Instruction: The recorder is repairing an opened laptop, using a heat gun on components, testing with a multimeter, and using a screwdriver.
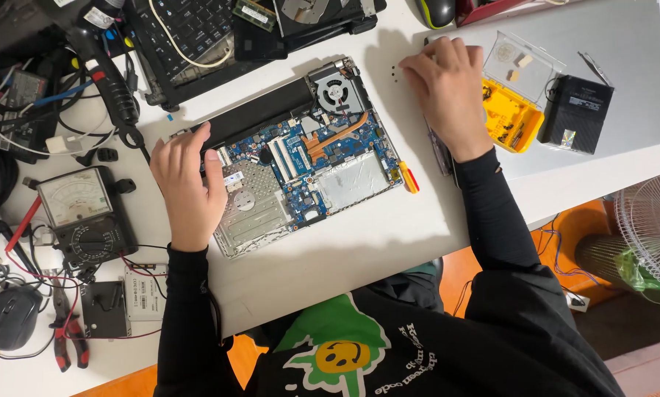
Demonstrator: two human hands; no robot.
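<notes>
An opened laptop base [300, 158] lies on the white table, its blue circuit board, copper heat pipe and round fan [335, 92] exposed. My left hand [187, 184] rests on the laptop's left edge, fingers touching the metal plate and the black battery bar [260, 114]. My right hand [447, 88] lies palm down on the table to the right of the laptop, fingertips near a few tiny dark screws [396, 72]. It holds nothing I can see. A small red and yellow screwdriver [409, 178] lies by the laptop's right edge.
A yellow parts box [508, 117] with a clear lid and a black square box [576, 114] sit on a grey mat at right. An analogue multimeter [80, 209], pliers [69, 331], a mouse [10, 316], cables and another dismantled laptop [198, 37] crowd the left and back. A fan [653, 235] stands by the table.
</notes>
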